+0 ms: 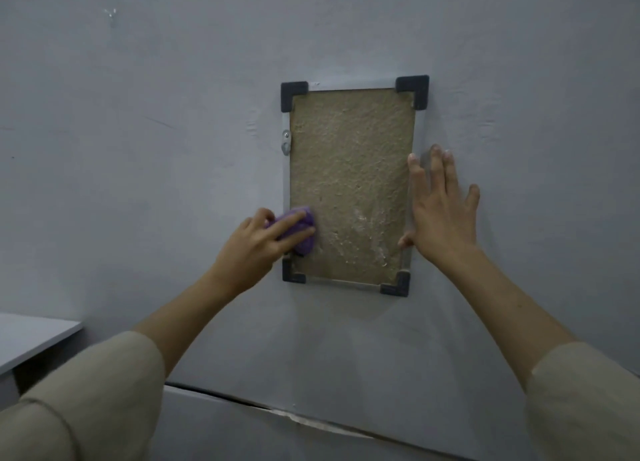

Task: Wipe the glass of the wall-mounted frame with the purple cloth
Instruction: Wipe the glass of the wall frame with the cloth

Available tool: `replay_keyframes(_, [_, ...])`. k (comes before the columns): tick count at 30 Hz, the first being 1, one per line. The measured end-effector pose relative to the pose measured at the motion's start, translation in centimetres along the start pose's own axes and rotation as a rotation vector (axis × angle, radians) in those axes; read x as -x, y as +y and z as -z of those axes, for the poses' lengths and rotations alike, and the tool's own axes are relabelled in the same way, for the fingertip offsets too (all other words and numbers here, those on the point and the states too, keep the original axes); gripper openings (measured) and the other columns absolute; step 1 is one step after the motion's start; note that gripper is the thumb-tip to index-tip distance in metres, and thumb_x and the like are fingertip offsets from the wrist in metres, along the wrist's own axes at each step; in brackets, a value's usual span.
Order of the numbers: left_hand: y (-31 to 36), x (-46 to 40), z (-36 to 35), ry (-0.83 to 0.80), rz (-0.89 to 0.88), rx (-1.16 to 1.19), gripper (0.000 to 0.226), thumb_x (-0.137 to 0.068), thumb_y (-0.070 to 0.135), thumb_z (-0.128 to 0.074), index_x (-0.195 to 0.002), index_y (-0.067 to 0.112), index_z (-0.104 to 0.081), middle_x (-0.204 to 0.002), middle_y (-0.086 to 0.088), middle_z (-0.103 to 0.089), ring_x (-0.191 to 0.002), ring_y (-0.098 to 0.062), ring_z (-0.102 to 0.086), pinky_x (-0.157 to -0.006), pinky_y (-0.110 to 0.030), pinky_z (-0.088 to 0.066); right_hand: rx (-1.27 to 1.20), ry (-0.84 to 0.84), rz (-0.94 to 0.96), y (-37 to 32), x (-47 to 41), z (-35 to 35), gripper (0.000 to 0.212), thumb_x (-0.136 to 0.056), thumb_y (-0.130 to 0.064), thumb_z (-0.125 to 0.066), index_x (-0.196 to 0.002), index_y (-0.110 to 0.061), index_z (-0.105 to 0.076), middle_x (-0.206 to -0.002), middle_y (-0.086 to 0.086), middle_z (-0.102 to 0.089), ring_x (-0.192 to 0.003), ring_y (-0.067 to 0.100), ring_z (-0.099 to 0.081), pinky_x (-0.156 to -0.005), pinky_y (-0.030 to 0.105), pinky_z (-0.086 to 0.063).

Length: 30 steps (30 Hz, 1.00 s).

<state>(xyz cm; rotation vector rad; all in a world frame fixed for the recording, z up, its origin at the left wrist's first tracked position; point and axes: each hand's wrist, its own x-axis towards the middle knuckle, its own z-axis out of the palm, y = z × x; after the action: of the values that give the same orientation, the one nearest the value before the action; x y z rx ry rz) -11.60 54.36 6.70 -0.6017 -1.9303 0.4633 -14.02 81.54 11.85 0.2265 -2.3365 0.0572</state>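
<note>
I'm seeing a plain grey wall (145, 155) all around the grip of the left hand (258, 242), with a small pale mark (111, 12) high above it and off to its left. Well below and left of that grip sits a white tabletop (31, 339), and straight beneath it a ragged seam (311, 420) slants down rightward.

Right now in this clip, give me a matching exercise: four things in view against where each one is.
Things:
1. purple cloth
2. right hand
3. black corner cap
4. metal hanger clip

Places:
A. frame's left edge, upper half
B. flat against the frame's right edge
C. frame's top right
D. lower left of the glass, under the left hand

Pairs: 1-D, 2-B, 3-C, 4-A
</note>
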Motion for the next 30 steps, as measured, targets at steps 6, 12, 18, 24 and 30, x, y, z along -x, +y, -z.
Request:
replay_keyframes(6, [2.9, 1.6, -1.7, 0.015, 0.024, 0.031, 0.063, -0.062, -0.013, -0.066, -0.12, 0.011, -0.063, -0.126, -0.018, -0.06, -0.072, -0.035, -0.058, -0.065, -0.036, -0.056, -0.004, -0.005, -0.005, -0.1, 0.0, -0.2, 0.128, -0.061, -0.035, -0.084, -0.147, -0.017, 0.009, -0.156, 0.013, 0.014, -0.143, 0.029, 0.013, -0.108, 0.064, -0.017])
replay_keyframes(12, [1.4, 1.4, -1.3, 0.0, 0.117, 0.055, 0.066, -0.062, -0.012, -0.071, -0.121, 0.016, -0.063, -0.129, -0.013, -0.059, -0.075, -0.036, -0.057, -0.06, -0.038, -0.056, -0.006, 0.001, -0.006, 0.0, -0.1, -0.2, 0.128, -0.061, -0.035, -0.084, -0.147, -0.018, 0.008, -0.156, 0.013, 0.012, -0.144, 0.029, 0.012, -0.107, 0.064, -0.017])
replay_keyframes(18, [2.9, 2.7, -1.3, -0.061, -0.064, 0.024, 0.061, -0.062, -0.01, -0.07, -0.119, 0.011, -0.064, -0.125, -0.017, -0.061, -0.073, -0.035, -0.06, -0.064, -0.038, -0.057, -0.015, 0.0, -0.001, -0.1, 0.0, -0.4, 0.127, -0.062, -0.034, -0.084, -0.147, -0.018, 0.009, -0.157, 0.012, 0.012, -0.144, 0.029, 0.012, -0.108, 0.065, -0.016])
replay_keyframes(24, [0.7, 1.9, -0.8, 0.0, 0.202, 0.02, 0.066, -0.059, -0.015, -0.071, -0.12, 0.011, -0.063, -0.125, -0.017, -0.061, -0.072, -0.036, -0.056, -0.057, -0.038, -0.055, -0.03, 0.0, -0.006, 0.0, 0.0, -0.3, 0.128, -0.061, -0.032, -0.085, -0.147, -0.018, 0.008, -0.157, 0.011, 0.012, -0.144, 0.029, 0.012, -0.108, 0.065, -0.015])
replay_keyframes(30, [2.4, 3.3, -1.3, -0.121, -0.121, 0.074, 0.065, -0.059, -0.005, -0.076, -0.119, 0.019, -0.064, -0.126, -0.01, -0.062, -0.075, -0.033, -0.062, -0.06, -0.035, -0.057, -0.025, 0.0, -0.007, 0.0, -0.1, -0.4, 0.128, -0.061, -0.032, -0.085, -0.147, -0.018, 0.009, -0.157, 0.011, 0.012, -0.144, 0.028, 0.012, -0.108, 0.065, -0.016])
